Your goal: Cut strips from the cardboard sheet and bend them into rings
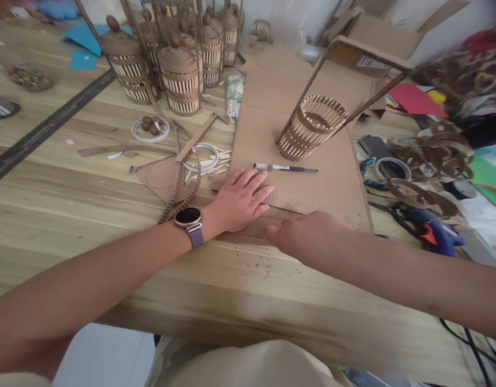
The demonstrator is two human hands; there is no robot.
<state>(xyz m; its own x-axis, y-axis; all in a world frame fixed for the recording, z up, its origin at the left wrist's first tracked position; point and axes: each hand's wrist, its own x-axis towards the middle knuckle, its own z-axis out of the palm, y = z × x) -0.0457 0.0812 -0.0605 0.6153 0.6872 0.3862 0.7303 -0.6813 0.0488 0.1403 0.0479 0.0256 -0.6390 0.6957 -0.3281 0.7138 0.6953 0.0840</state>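
My left hand (242,200), a watch (188,216) on its wrist, lies flat with fingers spread on the near edge of a brown cardboard sheet (264,129). Just to its right, my right hand (302,234) is closed, its fingers curled down at the same edge; whatever they grip is hidden. A narrow cardboard strip (252,230) runs along the edge beneath both hands. Beyond my fingers a pen (286,168) rests on the sheet. Farther back stands a small slatted basket (312,129) with a tall square cardboard handle.
Several lidded slatted lanterns (179,80) stand at the back left. Tape rolls (202,157), brown balls (152,125) and corrugated strips (177,183) lie left of the sheet. On the right are a blue glue gun (437,231), coiled cardboard strips (433,150) and a black phone (375,148).
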